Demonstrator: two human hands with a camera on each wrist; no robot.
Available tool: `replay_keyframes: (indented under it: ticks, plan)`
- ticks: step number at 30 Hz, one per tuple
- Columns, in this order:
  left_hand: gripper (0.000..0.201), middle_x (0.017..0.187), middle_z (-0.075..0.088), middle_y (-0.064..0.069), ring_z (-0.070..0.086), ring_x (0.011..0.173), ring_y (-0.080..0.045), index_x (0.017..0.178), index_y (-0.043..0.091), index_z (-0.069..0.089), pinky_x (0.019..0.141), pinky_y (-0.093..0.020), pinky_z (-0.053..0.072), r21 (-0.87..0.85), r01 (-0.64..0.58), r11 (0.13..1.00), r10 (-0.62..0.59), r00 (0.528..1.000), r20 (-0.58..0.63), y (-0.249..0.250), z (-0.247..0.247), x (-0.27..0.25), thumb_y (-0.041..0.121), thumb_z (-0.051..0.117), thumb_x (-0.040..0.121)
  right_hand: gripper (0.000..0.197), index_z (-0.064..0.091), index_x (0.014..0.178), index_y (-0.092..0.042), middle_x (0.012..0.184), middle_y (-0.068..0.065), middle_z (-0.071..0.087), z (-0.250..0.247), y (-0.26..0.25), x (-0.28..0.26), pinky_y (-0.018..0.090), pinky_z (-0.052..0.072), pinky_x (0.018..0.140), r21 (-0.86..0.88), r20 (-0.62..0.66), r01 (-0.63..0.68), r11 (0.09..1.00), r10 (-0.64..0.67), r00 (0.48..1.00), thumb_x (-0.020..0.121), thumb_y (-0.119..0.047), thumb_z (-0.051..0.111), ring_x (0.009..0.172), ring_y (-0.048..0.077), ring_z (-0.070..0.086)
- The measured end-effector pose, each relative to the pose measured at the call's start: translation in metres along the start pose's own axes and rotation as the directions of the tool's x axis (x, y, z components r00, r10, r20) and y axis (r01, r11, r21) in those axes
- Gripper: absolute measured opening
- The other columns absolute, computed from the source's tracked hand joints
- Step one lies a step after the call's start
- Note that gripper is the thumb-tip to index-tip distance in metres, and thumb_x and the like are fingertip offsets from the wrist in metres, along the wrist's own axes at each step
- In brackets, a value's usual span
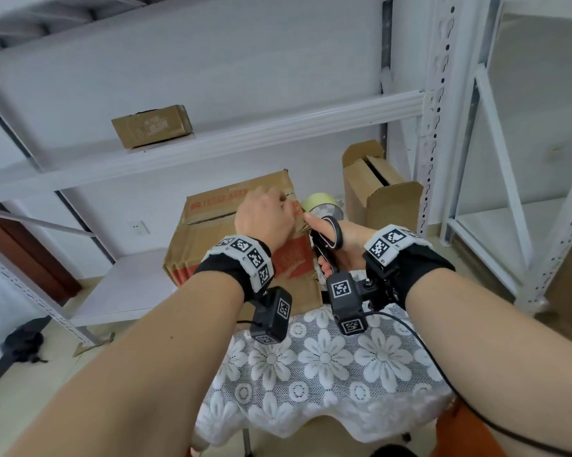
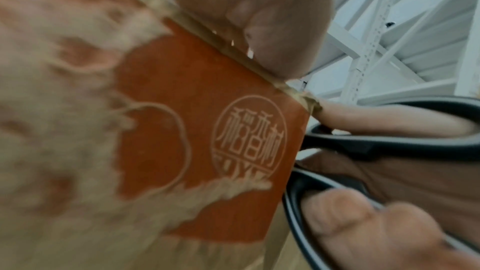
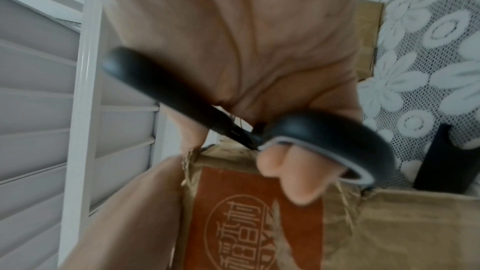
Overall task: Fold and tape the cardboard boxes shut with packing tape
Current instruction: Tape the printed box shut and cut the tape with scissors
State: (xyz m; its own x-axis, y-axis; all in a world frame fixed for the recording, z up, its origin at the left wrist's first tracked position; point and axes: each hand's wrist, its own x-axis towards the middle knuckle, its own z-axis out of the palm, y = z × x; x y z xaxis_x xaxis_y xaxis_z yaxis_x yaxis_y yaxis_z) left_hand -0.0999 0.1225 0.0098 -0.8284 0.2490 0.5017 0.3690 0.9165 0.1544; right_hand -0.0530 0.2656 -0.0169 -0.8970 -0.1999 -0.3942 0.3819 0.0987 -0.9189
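Observation:
A worn cardboard box [image 1: 212, 245] with red print stands on the lace-covered table [image 1: 327, 364]. My left hand [image 1: 283, 201] lies on the box's top right corner, fingers bent down onto a shiny strip of tape there. In the left wrist view the palm [image 2: 259, 17] sits against the taped edge of the box [image 2: 182, 130]. My right hand [image 1: 324, 245] holds black scissors [image 1: 335, 232] right beside that corner, thumb through one loop. The scissors [image 3: 182, 93] and two fingers [image 3: 293, 171] through the other loop show over the box [image 3: 259, 223]. The blades are hidden.
A yellowish tape roll [image 1: 319, 202] stands just behind the hands. An open cardboard box [image 1: 387, 199] stands at the back right. A small closed box [image 1: 152, 128] sits on the white shelf above. White metal rack uprights [image 1: 433, 127] rise on the right.

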Motion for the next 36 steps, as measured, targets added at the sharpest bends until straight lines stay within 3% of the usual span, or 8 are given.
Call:
replay_keyframes:
  ticks: [2, 5, 10, 19, 22, 24, 28, 36]
  plan:
    - [0.055, 0.141, 0.05, -0.009, 0.043, 0.13, -0.029, 0.134, 0.018, 0.052, 0.107, -0.043, 0.035, -0.046, -0.024, 0.999, 0.034, 0.972, 0.232, -0.007, 0.016, 0.015, 0.047, 0.027, 0.095, 0.051, 0.041, 0.088, -0.012, 0.061, 0.009, 0.038, 0.0, 0.002, 0.001, 0.023, 0.042, 0.043, 0.013, -0.01, 0.012, 1.0, -0.012, 1.0, 0.088, -0.062, 0.048, 0.039, 0.017, 0.044]
    - [0.092, 0.161, 0.021, 0.003, 0.016, 0.147, -0.027, 0.144, 0.028, 0.037, 0.116, -0.053, 0.017, 0.084, -0.122, 0.989, 0.069, 0.879, 0.473, -0.018, 0.04, 0.03, 0.06, -0.006, 0.069, 0.045, 0.04, 0.087, -0.01, 0.058, 0.008, 0.037, 0.001, 0.006, 0.0, 0.02, 0.04, 0.038, 0.046, -0.019, 0.054, 0.997, -0.054, 0.998, 0.092, -0.054, 0.047, 0.035, 0.014, 0.041]
    - [0.084, 0.161, 0.017, 0.008, 0.01, 0.15, -0.023, 0.149, 0.035, 0.026, 0.119, -0.052, 0.012, 0.03, -0.046, 0.998, 0.028, 0.893, 0.45, -0.018, 0.043, 0.031, 0.058, -0.002, 0.073, 0.039, 0.044, 0.081, -0.016, 0.052, 0.006, 0.036, 0.002, 0.008, 0.001, 0.02, 0.035, 0.036, 0.083, -0.036, 0.085, 0.993, -0.083, 0.996, 0.092, -0.053, 0.051, 0.035, 0.014, 0.036]
    - [0.073, 0.161, 0.02, 0.006, 0.015, 0.149, -0.022, 0.151, 0.033, 0.025, 0.119, -0.049, 0.015, -0.022, -0.055, 0.998, 0.059, 0.896, 0.439, -0.022, 0.045, 0.03, 0.048, 0.003, 0.083, 0.081, 0.044, 0.101, -0.012, 0.071, 0.018, 0.043, 0.0, 0.012, 0.002, 0.035, 0.045, 0.06, 0.072, 0.145, -0.06, 0.996, 0.049, 0.988, 0.064, -0.083, 0.054, 0.055, 0.029, 0.046]
    - [0.075, 0.161, 0.019, 0.005, 0.014, 0.149, -0.022, 0.152, 0.031, 0.024, 0.119, -0.049, 0.015, -0.013, -0.066, 0.998, 0.065, 0.893, 0.445, -0.021, 0.044, 0.029, 0.048, 0.002, 0.082, 0.085, 0.051, 0.118, -0.004, 0.107, 0.038, 0.048, -0.002, 0.008, 0.007, 0.046, 0.047, 0.085, 0.135, 0.186, -0.141, 0.981, 0.115, 0.976, 0.08, -0.079, 0.04, 0.09, 0.049, 0.055]
    - [0.076, 0.161, 0.019, 0.004, 0.014, 0.149, -0.022, 0.152, 0.03, 0.024, 0.119, -0.049, 0.014, -0.013, -0.064, 0.998, 0.063, 0.894, 0.443, -0.02, 0.043, 0.029, 0.047, 0.002, 0.081, 0.082, 0.047, 0.132, -0.01, 0.141, 0.034, 0.034, 0.003, 0.004, 0.001, 0.046, 0.044, 0.095, 0.121, 0.164, -0.111, 0.986, 0.09, 0.982, 0.084, -0.075, 0.035, 0.106, 0.051, 0.052]
    - [0.077, 0.161, 0.019, 0.005, 0.013, 0.15, -0.021, 0.152, 0.031, 0.025, 0.12, -0.049, 0.014, -0.016, -0.049, 0.999, 0.051, 0.893, 0.448, -0.021, 0.045, 0.03, 0.049, 0.002, 0.081, 0.087, 0.046, 0.107, -0.014, 0.079, 0.017, 0.045, 0.002, 0.008, 0.0, 0.032, 0.045, 0.058, 0.052, 0.07, -0.001, 0.999, -0.003, 0.998, 0.059, -0.086, 0.057, 0.057, 0.027, 0.047]
    - [0.073, 0.162, 0.019, 0.003, 0.013, 0.15, -0.022, 0.151, 0.032, 0.025, 0.12, -0.048, 0.013, -0.026, -0.027, 0.999, 0.036, 0.896, 0.442, -0.02, 0.045, 0.029, 0.047, 0.006, 0.083, 0.054, 0.044, 0.066, -0.013, 0.046, 0.003, 0.039, 0.0, 0.02, 0.005, 0.018, 0.031, 0.033, 0.08, -0.106, 0.082, 0.993, -0.073, 0.992, 0.083, -0.063, 0.057, 0.03, 0.013, 0.036]
